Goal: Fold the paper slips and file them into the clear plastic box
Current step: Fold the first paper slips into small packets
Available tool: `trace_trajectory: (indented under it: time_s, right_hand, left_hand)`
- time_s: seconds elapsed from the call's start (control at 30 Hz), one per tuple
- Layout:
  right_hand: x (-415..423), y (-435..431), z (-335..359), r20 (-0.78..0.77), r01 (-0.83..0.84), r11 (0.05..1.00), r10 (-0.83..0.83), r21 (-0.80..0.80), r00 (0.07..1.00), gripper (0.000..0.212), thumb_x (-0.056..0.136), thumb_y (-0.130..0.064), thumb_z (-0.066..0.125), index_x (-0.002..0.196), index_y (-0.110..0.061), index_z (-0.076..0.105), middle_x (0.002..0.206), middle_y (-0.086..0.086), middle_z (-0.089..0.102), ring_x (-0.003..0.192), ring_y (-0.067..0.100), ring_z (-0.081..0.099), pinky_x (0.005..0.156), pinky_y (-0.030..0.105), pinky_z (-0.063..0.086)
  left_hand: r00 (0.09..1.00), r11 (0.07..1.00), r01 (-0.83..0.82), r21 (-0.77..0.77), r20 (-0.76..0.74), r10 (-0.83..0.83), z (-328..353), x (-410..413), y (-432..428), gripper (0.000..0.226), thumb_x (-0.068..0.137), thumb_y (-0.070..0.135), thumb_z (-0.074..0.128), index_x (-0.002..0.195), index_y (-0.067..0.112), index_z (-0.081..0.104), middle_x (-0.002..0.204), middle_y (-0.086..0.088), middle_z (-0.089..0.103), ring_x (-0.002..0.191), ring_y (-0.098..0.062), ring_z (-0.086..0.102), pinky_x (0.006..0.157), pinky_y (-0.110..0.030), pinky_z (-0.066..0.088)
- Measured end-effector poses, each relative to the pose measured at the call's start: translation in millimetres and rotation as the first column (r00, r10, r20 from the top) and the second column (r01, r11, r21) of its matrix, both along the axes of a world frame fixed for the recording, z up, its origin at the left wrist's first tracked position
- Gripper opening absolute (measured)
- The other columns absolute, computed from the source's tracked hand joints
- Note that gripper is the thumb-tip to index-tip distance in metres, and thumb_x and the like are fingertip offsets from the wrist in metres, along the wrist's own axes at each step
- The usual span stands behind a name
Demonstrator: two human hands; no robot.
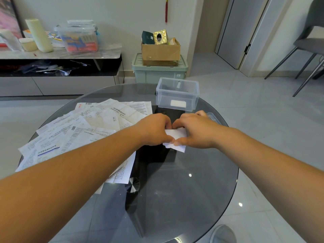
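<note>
A small, white, creased paper slip lies pinched between the left hand and right hand, which are close together. The fingers hide its long axis. The clear plastic box stands just beyond them.

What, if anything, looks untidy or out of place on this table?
The papers lie in a loose, overlapping, creased heap on the table's left. The box stands upright; nothing is spilled.
</note>
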State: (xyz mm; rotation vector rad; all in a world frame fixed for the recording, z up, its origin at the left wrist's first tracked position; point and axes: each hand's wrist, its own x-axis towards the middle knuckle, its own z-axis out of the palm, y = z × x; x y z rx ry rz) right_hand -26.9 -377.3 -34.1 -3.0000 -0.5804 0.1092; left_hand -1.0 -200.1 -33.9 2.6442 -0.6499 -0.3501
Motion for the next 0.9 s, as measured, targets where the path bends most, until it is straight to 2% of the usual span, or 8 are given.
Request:
trace_trajectory:
  time_s: [0.13, 0.4, 0.53, 0.63, 0.7, 0.77, 0.83, 0.9]
  right_hand:
    - [-1.1, 2.2, 1.0, -0.025, 0.002, 1.0, -0.001, 0.006, 1.0, 0.041, 0.085, -0.062, 0.064, 0.118, -0.037, 0.063, 0.098, -0.009, 0.05, 0.102, 0.013, 0.049, 0.1, 0.039, 0.026]
    - [-2.4, 5.2, 1.8, -0.052, 0.017, 0.997, -0.013, 0.076, 0.999, 0.043, 0.087, -0.056, 0.066, 0.125, -0.035, 0.062, 0.105, -0.009, 0.054, 0.099, 0.014, 0.051, 0.097, 0.035, 0.029]
    - [-2.8, 5.6, 1.7, -0.053, 0.049, 0.989, -0.042, 0.142, 0.998, 0.03, 0.089, -0.048, 0.069, 0.114, -0.03, 0.07, 0.086, -0.019, 0.055, 0.089, 0.01, 0.053, 0.091, 0.031, 0.031]
    - [-3.1, 2.7, -1.7, -0.093, 0.118, 0.964, -0.098, 0.237, 0.991, 0.021, 0.089, -0.042, 0.072, 0.104, -0.028, 0.073, 0.088, -0.018, 0.063, 0.089, 0.01, 0.058, 0.093, 0.034, 0.038]
    - [-2.8, 2.3, -3.9, -0.101, 0.154, 0.952, -0.131, 0.265, 0.986, 0.015, 0.088, -0.039, 0.073, 0.099, -0.029, 0.074, 0.089, -0.014, 0.067, 0.089, 0.011, 0.06, 0.097, 0.038, 0.041]
    - [-3.1, 2.0, -4.5, -0.107, 0.167, 0.945, -0.142, 0.281, 0.984, 0.012, 0.088, -0.038, 0.074, 0.096, -0.028, 0.073, 0.089, -0.013, 0.067, 0.089, 0.012, 0.06, 0.096, 0.039, 0.042]
    - [-4.4, 1.8, -3.3, -0.113, 0.152, 0.947, -0.125, 0.284, 0.986, 0.012, 0.089, -0.035, 0.073, 0.096, -0.025, 0.072, 0.09, -0.011, 0.066, 0.088, 0.012, 0.06, 0.088, 0.032, 0.043]
    - [-5.9, 3.4, 0.4, -0.117, 0.124, 0.96, -0.097, 0.252, 0.988, 0.011, 0.091, -0.033, 0.07, 0.096, -0.023, 0.067, 0.091, -0.01, 0.062, 0.087, 0.014, 0.059, 0.074, 0.025, 0.043]
  left_hand:
    - [1.0, 1.0, 0.005, -0.012, 0.001, -0.005, -0.2, 0.4, 1.3, 0.026, 0.081, 0.031, 0.081, 0.092, 0.026, 0.057, 0.09, 0.007, 0.06, 0.082, -0.014, 0.057, 0.066, -0.018, 0.04]
    - [1.0, 0.999, -0.016, -0.034, 0.008, 0.017, -1.4, 0.4, 5.7, 0.018, 0.087, 0.032, 0.077, 0.093, 0.021, 0.064, 0.092, 0.001, 0.065, 0.085, -0.017, 0.061, 0.08, -0.024, 0.05]
    - [0.999, 0.998, -0.024, -0.051, 0.023, 0.026, -3.2, 0.0, 6.9, 0.015, 0.088, 0.031, 0.075, 0.094, 0.019, 0.068, 0.091, 0.001, 0.067, 0.085, -0.016, 0.062, 0.084, -0.029, 0.056]
    - [0.999, 0.997, -0.005, -0.074, 0.034, 0.008, -4.7, -2.2, 6.5, 0.013, 0.088, 0.029, 0.074, 0.096, 0.022, 0.067, 0.096, 0.002, 0.067, 0.087, -0.015, 0.062, 0.083, -0.027, 0.056]
    - [0.999, 0.996, 0.029, -0.079, 0.022, -0.027, -4.9, -3.6, 7.2, 0.02, 0.088, 0.03, 0.074, 0.106, 0.023, 0.066, 0.105, 0.002, 0.067, 0.092, -0.015, 0.062, 0.084, -0.025, 0.054]
    - [0.995, 0.993, 0.102, -0.065, -0.011, -0.103, -3.9, -5.2, 8.9, 0.04, 0.088, 0.034, 0.074, 0.124, 0.022, 0.063, 0.12, 0.002, 0.064, 0.104, -0.017, 0.062, 0.093, -0.028, 0.053]
    - [0.986, 0.986, 0.166, -0.032, -0.009, -0.166, -2.5, -6.4, 9.7, 0.054, 0.087, 0.041, 0.075, 0.135, 0.022, 0.059, 0.13, 0.003, 0.059, 0.113, -0.019, 0.059, 0.099, -0.031, 0.05]
    - [0.984, 0.984, 0.176, -0.005, 0.011, -0.175, -3.5, -6.3, 9.3, 0.057, 0.085, 0.043, 0.076, 0.136, 0.023, 0.059, 0.131, 0.004, 0.056, 0.114, -0.019, 0.056, 0.101, -0.031, 0.048]
